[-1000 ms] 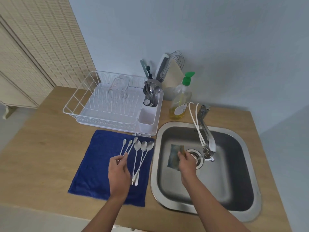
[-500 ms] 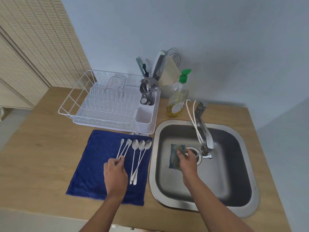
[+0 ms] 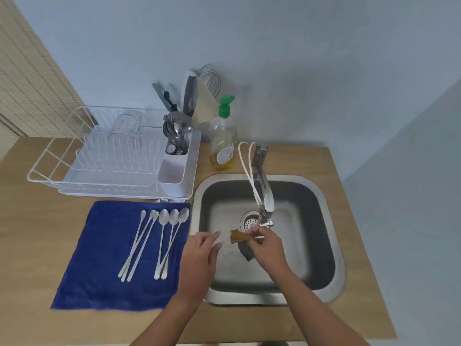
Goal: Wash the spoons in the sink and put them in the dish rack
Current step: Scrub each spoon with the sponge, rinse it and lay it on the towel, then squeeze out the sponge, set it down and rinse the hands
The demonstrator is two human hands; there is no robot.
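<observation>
Left hand over sink rim, fingers loosely curled, grip unclear — spoons just left, handles toward person; right hand pinches sponge.

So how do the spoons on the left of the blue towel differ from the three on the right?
The left spoons have small, narrow bowls; the right spoons have broad oval bowls. The left spoons fan apart toward their handle ends, while the right spoons' handles converge and cross near theirs. Both sets are long-handled, pale metal, and lie on the blue towel with bowls pointing toward the dish rack.
</observation>
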